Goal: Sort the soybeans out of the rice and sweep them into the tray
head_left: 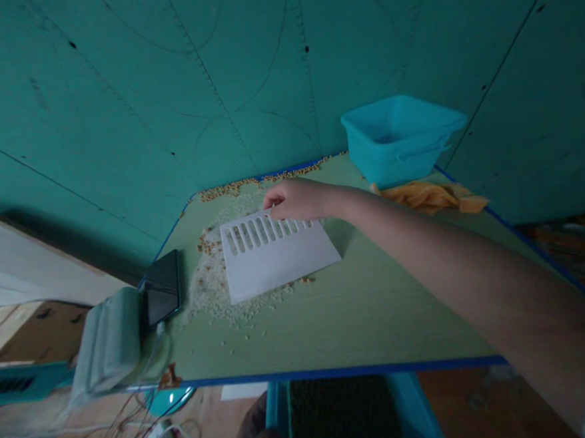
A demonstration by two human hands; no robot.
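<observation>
A white sheet [282,268] with a row of several long slots lies tilted on the light green table, over scattered white grains [208,286] and small yellow-brown kernels [209,245]. My right hand [296,199] reaches in from the right, its fingers closed at the sheet's far edge by the slots; the fingertips are partly hidden. Below the table's front edge, in shadow, my left hand [260,433] is at the left rim of a blue tub [431,429] that holds a dark, grainy mass [344,413]. Its fingers seem curled on that rim.
A turquoise basin [402,143] stands at the back right, with an orange cloth [431,197] before it. More kernels [270,177] line the back edge by the green wall. At the left are a dark phone or tablet [162,288], a pale padded object [111,336] and cables [128,424] below.
</observation>
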